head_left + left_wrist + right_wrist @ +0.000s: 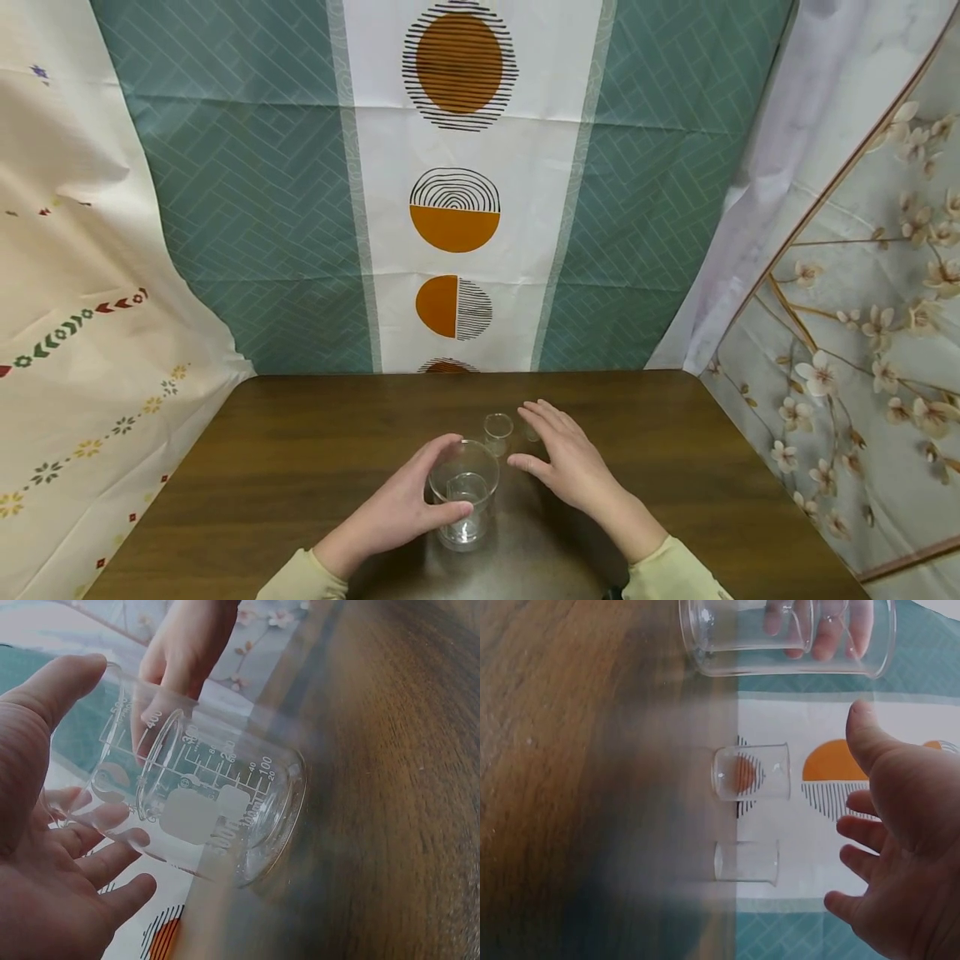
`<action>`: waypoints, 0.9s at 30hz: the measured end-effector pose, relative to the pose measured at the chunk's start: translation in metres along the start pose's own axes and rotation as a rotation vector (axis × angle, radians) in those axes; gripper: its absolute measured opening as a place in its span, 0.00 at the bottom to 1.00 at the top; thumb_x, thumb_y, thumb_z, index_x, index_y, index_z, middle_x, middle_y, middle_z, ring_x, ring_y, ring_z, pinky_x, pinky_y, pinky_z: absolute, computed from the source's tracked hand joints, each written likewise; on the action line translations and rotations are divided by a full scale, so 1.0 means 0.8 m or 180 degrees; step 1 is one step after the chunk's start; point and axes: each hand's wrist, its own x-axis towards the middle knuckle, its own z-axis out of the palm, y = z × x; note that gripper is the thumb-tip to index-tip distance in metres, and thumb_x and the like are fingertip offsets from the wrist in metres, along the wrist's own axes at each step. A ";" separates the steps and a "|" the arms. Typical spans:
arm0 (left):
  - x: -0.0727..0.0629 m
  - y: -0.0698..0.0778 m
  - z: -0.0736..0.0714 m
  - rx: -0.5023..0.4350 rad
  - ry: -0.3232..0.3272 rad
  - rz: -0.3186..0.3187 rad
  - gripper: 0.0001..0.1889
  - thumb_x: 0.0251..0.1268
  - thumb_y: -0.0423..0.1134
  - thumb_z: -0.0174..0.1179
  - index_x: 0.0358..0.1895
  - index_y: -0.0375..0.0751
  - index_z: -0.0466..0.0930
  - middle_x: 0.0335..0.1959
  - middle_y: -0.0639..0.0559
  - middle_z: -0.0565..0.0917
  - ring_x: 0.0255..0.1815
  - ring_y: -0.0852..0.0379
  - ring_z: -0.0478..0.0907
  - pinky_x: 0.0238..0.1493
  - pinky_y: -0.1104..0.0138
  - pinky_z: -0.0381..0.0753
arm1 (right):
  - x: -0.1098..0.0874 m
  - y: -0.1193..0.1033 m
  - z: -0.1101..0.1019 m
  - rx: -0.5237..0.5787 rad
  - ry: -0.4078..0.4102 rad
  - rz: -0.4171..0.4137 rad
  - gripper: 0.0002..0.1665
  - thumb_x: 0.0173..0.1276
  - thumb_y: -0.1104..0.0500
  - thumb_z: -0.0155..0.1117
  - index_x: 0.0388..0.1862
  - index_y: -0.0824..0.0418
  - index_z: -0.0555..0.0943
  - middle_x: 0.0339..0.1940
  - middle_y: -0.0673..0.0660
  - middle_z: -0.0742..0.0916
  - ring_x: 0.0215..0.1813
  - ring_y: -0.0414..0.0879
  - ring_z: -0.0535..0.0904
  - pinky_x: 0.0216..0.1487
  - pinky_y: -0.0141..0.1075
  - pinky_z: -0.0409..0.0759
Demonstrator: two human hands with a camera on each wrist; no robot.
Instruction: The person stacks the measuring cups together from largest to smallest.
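A large clear glass beaker (486, 505) with white volume markings stands upright on the table, close in front of me. Inside it sits a smaller marked beaker (199, 761). My left hand (401, 507) holds the large beaker from the left, thumb on the near side and fingers round the far side. To its right, my right hand (566, 462) hovers with fingers spread and nothing in its grasp. Just beyond the large beaker is a small glass beaker (769, 772). An even smaller one (748, 862) stands to its right, partly hidden by my right hand in the head view.
The brown wooden table (300, 442) runs back to a green and white patterned curtain (262, 208). A cream embroidered cloth (82, 333) hangs on the left, and a flowered cloth (870, 400) on the right.
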 end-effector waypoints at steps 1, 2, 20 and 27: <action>0.000 0.000 0.000 0.0004 -0.0003 0.0002 0.45 0.70 0.58 0.77 0.83 0.51 0.65 0.75 0.53 0.76 0.77 0.48 0.73 0.74 0.41 0.72 | 0.001 0.001 0.001 0.0005 -0.0007 0.0000 0.48 0.73 0.38 0.77 0.83 0.59 0.74 0.84 0.59 0.75 0.88 0.61 0.61 0.82 0.66 0.61; 0.000 -0.001 0.000 0.0008 -0.0001 0.0009 0.44 0.70 0.58 0.77 0.83 0.51 0.65 0.75 0.53 0.77 0.77 0.48 0.73 0.73 0.42 0.73 | 0.002 0.003 0.003 0.0019 -0.0014 0.0003 0.48 0.74 0.38 0.77 0.83 0.60 0.74 0.84 0.60 0.74 0.88 0.61 0.60 0.82 0.66 0.61; 0.001 -0.004 0.002 -0.0065 0.0007 0.0069 0.44 0.70 0.56 0.77 0.82 0.47 0.65 0.74 0.53 0.78 0.75 0.49 0.75 0.74 0.43 0.73 | 0.028 0.017 0.010 -0.0084 -0.0167 -0.0006 0.46 0.77 0.40 0.75 0.83 0.62 0.73 0.85 0.62 0.72 0.90 0.60 0.56 0.87 0.61 0.50; 0.001 -0.001 0.002 -0.0099 -0.0016 0.0078 0.44 0.70 0.55 0.78 0.82 0.47 0.65 0.73 0.51 0.78 0.75 0.46 0.75 0.73 0.42 0.74 | 0.034 0.019 0.013 -0.0140 -0.0151 -0.0008 0.45 0.77 0.40 0.75 0.82 0.63 0.74 0.85 0.63 0.73 0.89 0.62 0.58 0.86 0.63 0.52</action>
